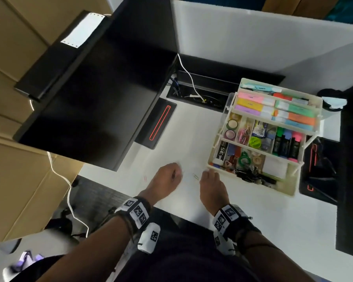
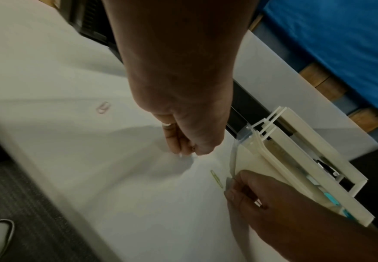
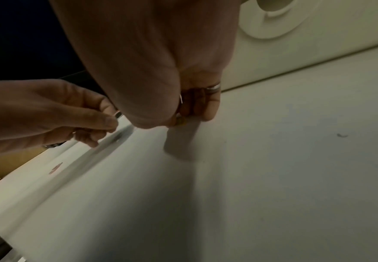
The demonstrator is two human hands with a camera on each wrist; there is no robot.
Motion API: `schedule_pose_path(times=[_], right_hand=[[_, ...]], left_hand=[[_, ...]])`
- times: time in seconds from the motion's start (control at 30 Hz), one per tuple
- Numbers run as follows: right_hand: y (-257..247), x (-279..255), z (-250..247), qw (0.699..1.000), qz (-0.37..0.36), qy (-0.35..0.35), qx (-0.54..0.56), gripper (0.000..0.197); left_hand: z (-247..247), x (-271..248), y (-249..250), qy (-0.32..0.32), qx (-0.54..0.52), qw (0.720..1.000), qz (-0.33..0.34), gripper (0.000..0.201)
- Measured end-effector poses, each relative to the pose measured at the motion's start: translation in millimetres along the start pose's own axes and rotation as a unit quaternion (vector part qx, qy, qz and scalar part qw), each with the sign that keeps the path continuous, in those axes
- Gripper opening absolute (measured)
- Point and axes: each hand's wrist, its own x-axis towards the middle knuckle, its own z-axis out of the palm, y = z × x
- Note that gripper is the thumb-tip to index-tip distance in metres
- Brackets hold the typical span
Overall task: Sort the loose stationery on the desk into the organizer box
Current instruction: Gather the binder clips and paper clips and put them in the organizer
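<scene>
On the desk [image 1: 192, 139], only the right wrist view shows the left hand [image 3: 48, 113] pinching something small; right hand's [image 3: 197, 104] grip unclear.

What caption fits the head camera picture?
Two hands reach for loose paper clips beside a full organizer box.

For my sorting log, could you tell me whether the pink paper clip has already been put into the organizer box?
No, the pink paper clip lies on the white desk, left of the left hand.
</scene>
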Motion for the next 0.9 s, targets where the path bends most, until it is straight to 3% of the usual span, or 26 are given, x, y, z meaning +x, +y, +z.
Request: schedule_pose_path(times=[0.13, 0.23, 0.33, 0.43, 0.57, 0.7, 0.9], right_hand=[[0.4, 9.7, -0.5, 0.997, -0.008, -0.023, 0.077, 0.030], [6.2, 15.2, -2.3, 0.982, -0.005, -0.025, 0.188, 0.027], [13.3, 11.9, -6.9, 0.968, -0.007, -0.010, 0.249, 0.042], [17.7, 15.1, -3.4, 0.957, -0.027, -0.020, 0.288, 0.052], [15.7, 22.9, 6.3, 0.964, -0.041, -0.004, 0.263, 0.044], [9.9, 24.7, 3.9, 0.964, -0.078, 0.053, 0.248, 0.019], [1.5, 32.4, 1.7, 0.977, -0.054, 0.060, 0.199, 0.008]], left_hand=[[-13.5, -32.6, -16.1, 0.016, -0.022, 1.000, -0.013, 0.005], [-22.9, -46.0, -28.1, 0.078, -0.014, 0.994, -0.078, 0.025], [-34.6, -56.2, -45.8, 0.147, 0.001, 0.977, -0.154, 0.037], [-40.6, -65.6, -65.1, 0.140, 0.020, 0.969, -0.201, 0.045], [-39.3, -66.2, -73.5, 0.110, 0.059, 0.972, -0.198, 0.050], [-39.8, -52.5, -72.5, 0.092, 0.138, 0.971, -0.173, 0.037], [-47.6, -36.2, -69.5, 0.111, 0.170, 0.966, -0.161, 0.020]])
